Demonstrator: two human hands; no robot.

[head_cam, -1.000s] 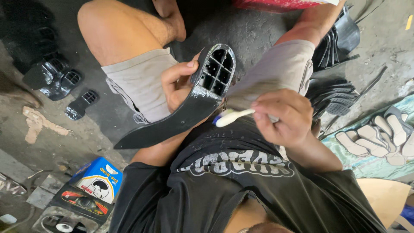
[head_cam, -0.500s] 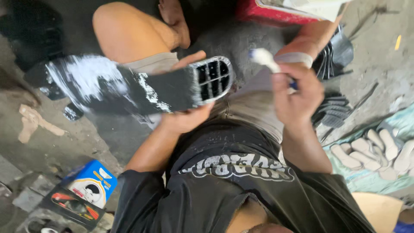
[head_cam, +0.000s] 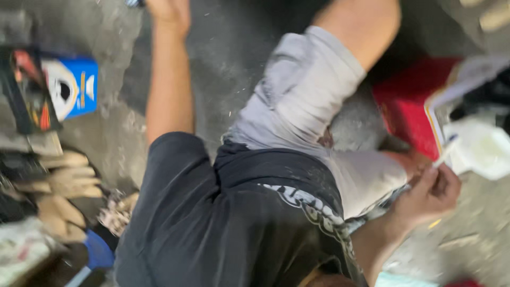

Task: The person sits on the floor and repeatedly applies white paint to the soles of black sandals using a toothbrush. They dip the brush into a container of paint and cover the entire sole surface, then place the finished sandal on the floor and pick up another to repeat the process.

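Here, the right hand [head_cam: 427, 194] is curling closed around a thin white brush handle [head_cam: 445, 153], its tip reaching toward the white container [head_cam: 478, 151] just above; the left hand's [head_cam: 169, 13] grip is unclear.

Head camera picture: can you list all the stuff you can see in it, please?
Box: one, blue and white, upper left on the floor.
Flat pale cut-out pieces: several, tan, in a pile at the left.
Red container: one, red, at the right beside the knee.
White tub: one, white, right edge, blurred.
Brush: one, thin white handle, in the right hand, pointing at the tub.
Floor: grey, dusty concrete.
Left hand: stretched to the top edge; what it touches is cut off.
Right hand: lower right, closed on the brush.
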